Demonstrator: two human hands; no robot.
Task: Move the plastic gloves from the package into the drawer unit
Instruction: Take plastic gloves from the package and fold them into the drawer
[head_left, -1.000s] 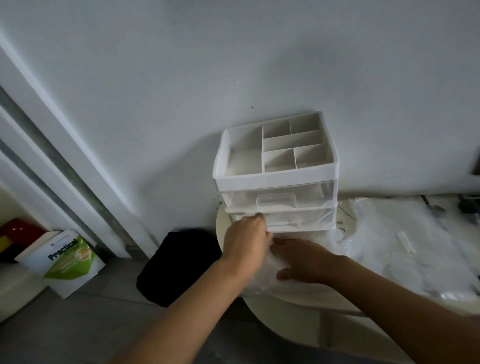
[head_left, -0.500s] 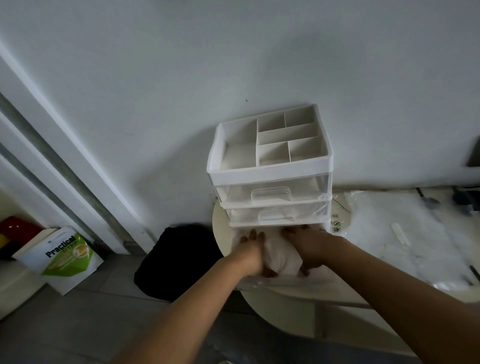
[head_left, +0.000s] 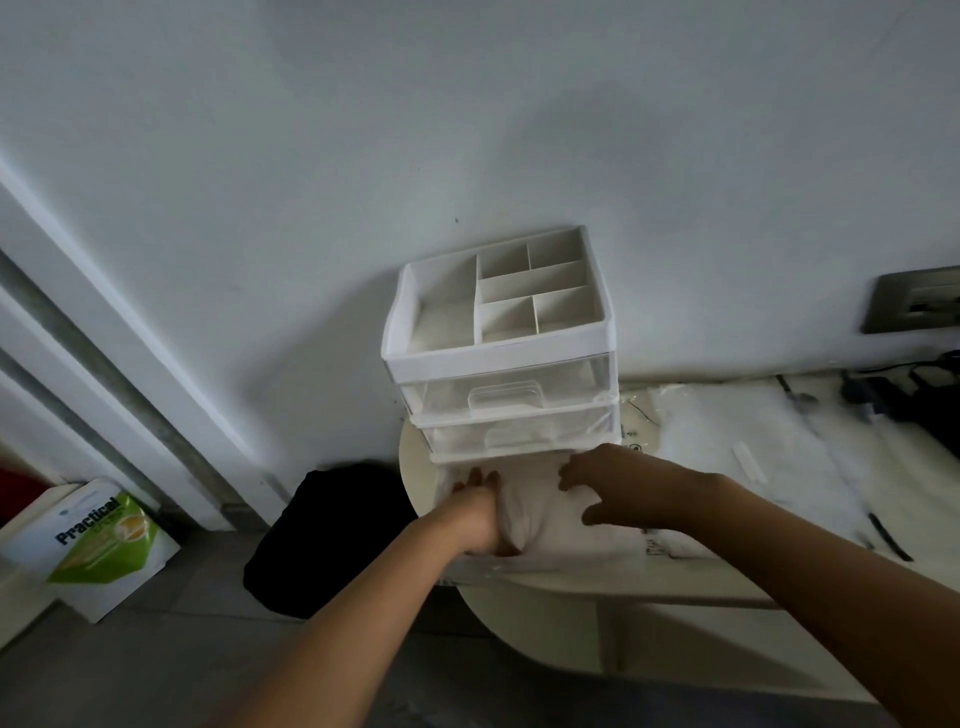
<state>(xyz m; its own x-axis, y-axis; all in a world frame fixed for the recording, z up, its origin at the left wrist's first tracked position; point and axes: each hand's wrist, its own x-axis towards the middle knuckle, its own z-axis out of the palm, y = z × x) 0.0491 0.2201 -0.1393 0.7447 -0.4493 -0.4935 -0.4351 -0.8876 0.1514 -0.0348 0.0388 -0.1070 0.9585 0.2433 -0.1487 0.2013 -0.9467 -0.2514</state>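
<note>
Pressing the plastic gloves (head_left: 543, 512), left hand (head_left: 475, 514) lies straight-fingered, right hand (head_left: 634, 488) splayed.

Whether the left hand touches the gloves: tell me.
Touching. The head view shows the left hand pressed against the side of the gloves, with no gap between them.

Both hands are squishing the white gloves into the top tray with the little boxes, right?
Not the top tray. In the head view, the left hand and right hand press the white gloves down low, in front of the bottom of the drawer unit; that tray holds nothing.
</note>
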